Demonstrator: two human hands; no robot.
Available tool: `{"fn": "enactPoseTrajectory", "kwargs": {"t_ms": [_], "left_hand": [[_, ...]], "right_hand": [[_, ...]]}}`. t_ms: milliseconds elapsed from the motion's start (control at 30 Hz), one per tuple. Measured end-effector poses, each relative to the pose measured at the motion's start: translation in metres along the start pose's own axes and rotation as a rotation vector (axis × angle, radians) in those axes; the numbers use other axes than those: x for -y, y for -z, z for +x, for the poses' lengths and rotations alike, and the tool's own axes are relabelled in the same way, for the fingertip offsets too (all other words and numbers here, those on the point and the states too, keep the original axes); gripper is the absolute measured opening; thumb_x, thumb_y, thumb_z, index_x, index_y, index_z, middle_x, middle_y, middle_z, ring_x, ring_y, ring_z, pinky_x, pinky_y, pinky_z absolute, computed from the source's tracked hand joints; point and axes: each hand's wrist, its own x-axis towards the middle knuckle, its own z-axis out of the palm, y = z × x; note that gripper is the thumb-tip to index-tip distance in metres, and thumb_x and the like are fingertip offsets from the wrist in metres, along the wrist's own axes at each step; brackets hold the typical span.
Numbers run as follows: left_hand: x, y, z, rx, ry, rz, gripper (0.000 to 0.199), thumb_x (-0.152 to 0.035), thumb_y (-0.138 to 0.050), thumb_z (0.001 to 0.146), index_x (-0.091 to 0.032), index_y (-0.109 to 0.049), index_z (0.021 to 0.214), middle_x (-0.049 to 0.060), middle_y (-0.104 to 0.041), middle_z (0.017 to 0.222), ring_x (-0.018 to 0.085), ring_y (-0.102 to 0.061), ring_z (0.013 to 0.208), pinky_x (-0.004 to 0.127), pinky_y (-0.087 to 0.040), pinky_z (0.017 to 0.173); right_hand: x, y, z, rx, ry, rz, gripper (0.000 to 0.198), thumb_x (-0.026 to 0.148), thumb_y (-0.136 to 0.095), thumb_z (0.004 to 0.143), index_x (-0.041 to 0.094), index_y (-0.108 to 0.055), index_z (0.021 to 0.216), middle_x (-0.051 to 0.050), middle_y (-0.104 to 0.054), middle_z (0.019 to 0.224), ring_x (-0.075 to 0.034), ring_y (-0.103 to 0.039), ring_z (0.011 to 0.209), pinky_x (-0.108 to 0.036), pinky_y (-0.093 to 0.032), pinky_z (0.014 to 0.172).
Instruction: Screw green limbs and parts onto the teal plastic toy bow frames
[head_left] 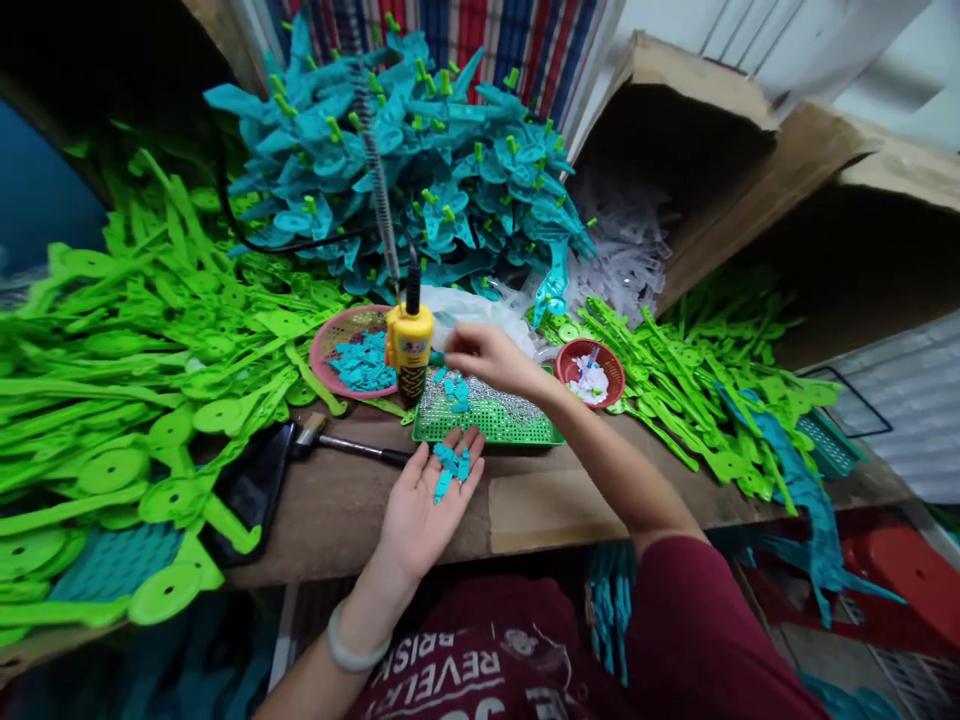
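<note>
My left hand is turned palm up, fingers stretched out, with several small teal plastic pieces lying on the palm and fingers. Above the green mesh tray, my right hand is closed with its fingers curled, and a bit of teal shows at the fingertips. That tray holds many small silvery metal parts and a few teal pieces. Just left of it stands a yellow and black power screwdriver, hung from a coiled spring. A pink basket behind it contains more teal pieces.
Lime-green plastic parts are heaped at left, with others at right. Teal parts pile up at the back. A red basket holds white bits. A brush lies beside a dark flat object. Cardboard boxes stand at right.
</note>
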Motion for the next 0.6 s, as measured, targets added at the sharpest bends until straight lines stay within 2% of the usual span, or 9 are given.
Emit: {"fn": "enactPoseTrajectory", "kwargs": {"t_ms": [133,200,300,400,500,600], "left_hand": [[0.008,-0.005,0.007,0.013,-0.004,-0.003,0.041,-0.030,-0.030,0.106,-0.013,-0.058,0.131,0.013,-0.073,0.114,0.021,-0.072,0.102,0.040,-0.056,0.096],[0.013,-0.008,0.012,0.004,-0.007,0.031,0.040,-0.028,-0.029,0.106,-0.013,-0.061,0.125,0.011,-0.075,0.108,0.017,-0.073,0.094,0.038,-0.056,0.097],[0.015,-0.018,0.026,0.020,-0.020,0.247,0.041,-0.028,-0.028,0.105,-0.011,-0.063,0.117,0.015,-0.071,0.120,0.020,-0.069,0.110,0.039,-0.052,0.103],[0.012,-0.041,0.051,0.032,-0.147,0.503,0.039,-0.034,-0.033,0.104,-0.014,-0.065,0.112,0.014,-0.060,0.139,0.023,-0.055,0.131,0.041,-0.040,0.115],[0.006,-0.069,0.071,0.042,-0.308,0.603,0.032,-0.038,-0.043,0.101,-0.021,-0.067,0.114,0.005,-0.052,0.149,0.018,-0.037,0.145,0.039,-0.023,0.124],[0.004,-0.077,0.064,0.099,-0.407,0.736,0.024,-0.032,-0.056,0.096,-0.025,-0.069,0.115,-0.001,-0.051,0.151,0.016,-0.030,0.148,0.033,-0.011,0.126]], "right_hand": [[0.013,-0.006,-0.093,0.045,0.009,-0.127,0.010,0.019,-0.054,0.096,0.017,-0.063,0.094,-0.003,-0.062,0.087,-0.016,-0.056,0.084,-0.032,-0.045,0.079],[0.017,-0.014,-0.122,-0.009,0.012,-0.176,0.015,0.020,-0.053,0.097,0.019,-0.065,0.106,-0.007,-0.063,0.100,-0.019,-0.057,0.096,-0.036,-0.047,0.086],[0.015,-0.016,-0.149,-0.286,-0.056,-0.100,0.018,0.022,-0.055,0.097,0.021,-0.064,0.113,-0.009,-0.062,0.112,-0.020,-0.059,0.104,-0.034,-0.050,0.085],[0.006,-0.010,-0.167,-0.567,-0.171,-0.037,0.010,0.023,-0.058,0.095,0.021,-0.066,0.101,-0.007,-0.064,0.103,-0.019,-0.061,0.098,-0.030,-0.050,0.076],[-0.004,-0.009,-0.182,-0.656,-0.244,-0.007,0.009,0.022,-0.058,0.094,0.020,-0.066,0.092,-0.005,-0.065,0.096,-0.018,-0.062,0.090,-0.029,-0.049,0.073],[-0.011,-0.012,-0.205,-0.683,-0.260,-0.058,0.009,0.022,-0.059,0.094,0.020,-0.067,0.093,-0.006,-0.065,0.096,-0.018,-0.063,0.090,-0.029,-0.049,0.073]]}}
